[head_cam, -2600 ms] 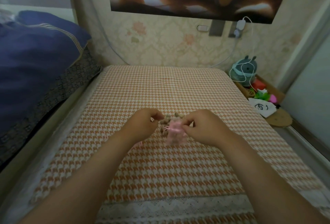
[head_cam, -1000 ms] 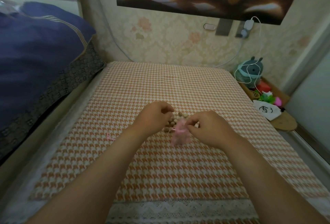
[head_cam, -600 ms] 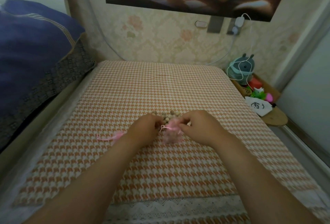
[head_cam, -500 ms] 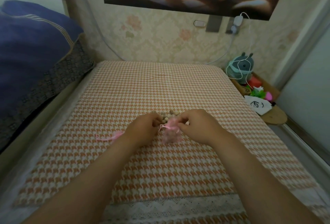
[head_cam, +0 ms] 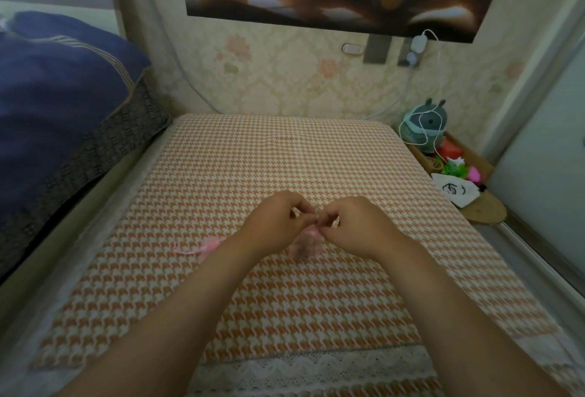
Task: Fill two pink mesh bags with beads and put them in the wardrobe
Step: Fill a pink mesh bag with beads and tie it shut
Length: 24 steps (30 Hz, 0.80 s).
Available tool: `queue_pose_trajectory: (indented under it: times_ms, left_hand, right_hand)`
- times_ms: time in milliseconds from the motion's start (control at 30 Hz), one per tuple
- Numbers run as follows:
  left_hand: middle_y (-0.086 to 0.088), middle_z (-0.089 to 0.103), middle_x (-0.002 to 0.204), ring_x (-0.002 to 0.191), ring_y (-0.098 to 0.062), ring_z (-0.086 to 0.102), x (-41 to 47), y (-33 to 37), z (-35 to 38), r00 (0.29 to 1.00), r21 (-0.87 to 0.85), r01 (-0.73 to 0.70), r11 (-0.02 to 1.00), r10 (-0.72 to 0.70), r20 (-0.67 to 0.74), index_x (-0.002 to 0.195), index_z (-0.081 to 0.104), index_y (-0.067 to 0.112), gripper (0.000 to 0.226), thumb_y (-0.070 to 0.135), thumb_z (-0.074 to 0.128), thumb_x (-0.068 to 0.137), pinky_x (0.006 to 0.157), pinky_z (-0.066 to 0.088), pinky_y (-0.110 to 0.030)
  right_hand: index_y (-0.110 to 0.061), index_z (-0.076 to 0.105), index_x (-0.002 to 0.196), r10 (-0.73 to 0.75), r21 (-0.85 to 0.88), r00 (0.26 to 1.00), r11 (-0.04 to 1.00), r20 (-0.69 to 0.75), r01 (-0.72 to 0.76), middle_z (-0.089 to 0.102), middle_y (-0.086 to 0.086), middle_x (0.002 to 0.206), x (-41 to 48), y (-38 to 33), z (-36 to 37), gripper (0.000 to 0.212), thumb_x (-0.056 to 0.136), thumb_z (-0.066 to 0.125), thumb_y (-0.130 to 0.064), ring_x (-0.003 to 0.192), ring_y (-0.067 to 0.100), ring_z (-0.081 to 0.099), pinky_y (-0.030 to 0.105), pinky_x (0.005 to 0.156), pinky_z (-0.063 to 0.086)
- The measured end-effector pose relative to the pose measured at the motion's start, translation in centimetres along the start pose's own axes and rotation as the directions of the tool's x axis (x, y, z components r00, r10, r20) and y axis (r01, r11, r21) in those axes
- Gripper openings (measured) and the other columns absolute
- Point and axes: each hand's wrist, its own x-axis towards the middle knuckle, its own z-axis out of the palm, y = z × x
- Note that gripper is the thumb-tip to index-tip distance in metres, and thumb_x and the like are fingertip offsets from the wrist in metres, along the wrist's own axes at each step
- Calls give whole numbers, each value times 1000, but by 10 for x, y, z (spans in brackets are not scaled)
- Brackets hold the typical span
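Note:
A small pink mesh bag (head_cam: 305, 244) hangs just above the orange houndstooth mat (head_cam: 285, 156). My right hand (head_cam: 357, 225) pinches its top, fingers closed. My left hand (head_cam: 275, 222) meets it at the bag's mouth, fingertips pinched together; whether they hold a bead or the bag's string I cannot tell. A second pink mesh bag (head_cam: 205, 246) with a ribbon lies flat on the mat, left of my left forearm. The brown beads behind my hands are hidden.
A blue quilt (head_cam: 57, 105) is piled on the left. At the right edge, a low wooden shelf (head_cam: 484, 210) carries a grey plush toy (head_cam: 425, 124), a white pouch (head_cam: 456, 192) and small coloured items. A wall stands behind the mat.
Both hands have come together at the mouth of the bag and now cover the pile of beads. The bag hangs a little lower under my right hand.

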Motion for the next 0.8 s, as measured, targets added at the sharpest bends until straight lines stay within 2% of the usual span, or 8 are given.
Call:
queue_pose_trajectory:
  times_ms: [100,167,333,500,633,733,800]
  left_hand:
    - [16,64,93,82,-1,59,0,-1,-3,999,78,4,997,-8,52,91,74,32,12,39,65,87,79,53,-33]
    - [12,71,86,78,-5,63,0,1,-6,996,110,35,993,-43,72,90,76,31,19,39,60,86,76,56,-36]
    - [5,73,74,71,-12,67,0,5,-12,994,102,77,992,-84,71,86,78,26,21,29,58,86,70,57,-40]
    - [7,74,84,80,-6,67,-4,9,-15,991,1,61,998,-61,118,90,77,26,18,21,61,84,75,57,-30]
    - [12,72,92,84,-1,65,0,6,-16,989,-43,31,999,-24,147,98,75,27,17,23,64,85,77,54,-22]
    - [13,69,100,81,3,63,4,1,-16,995,-112,35,993,-24,94,106,72,23,20,23,63,89,70,51,-14]
    - [16,66,97,78,4,60,9,-6,-19,998,-140,58,988,-57,12,105,71,24,17,21,59,92,62,46,-11]
  right_hand:
    - [-35,76,85,-2,1,1000,1000,-11,2,72,-17,85,-2,-1,-1,11,84,69,-43,78,4,64,33,73,56]
    - [-36,75,83,-3,-8,1000,1000,-12,3,72,-17,84,-1,-2,-1,11,83,67,-44,77,3,64,34,73,57]
    - [-27,72,75,-10,25,998,1000,-58,12,68,-10,78,2,-4,2,37,92,52,-53,71,6,60,39,70,54]
    - [-35,75,93,-47,15,997,999,-66,48,66,-17,97,4,-8,3,18,92,61,-46,81,2,56,29,72,47]
    - [-40,75,104,-18,-2,1000,1000,11,18,71,-22,101,2,-10,0,19,90,61,-41,87,1,63,30,79,54]
    - [-35,74,112,5,-27,999,1000,36,-4,72,-16,111,1,-9,-2,25,90,62,-36,97,6,66,34,88,55]
    - [-34,74,113,13,-26,999,1000,35,-12,72,-14,112,0,-8,-3,25,91,62,-35,98,7,66,36,89,56]
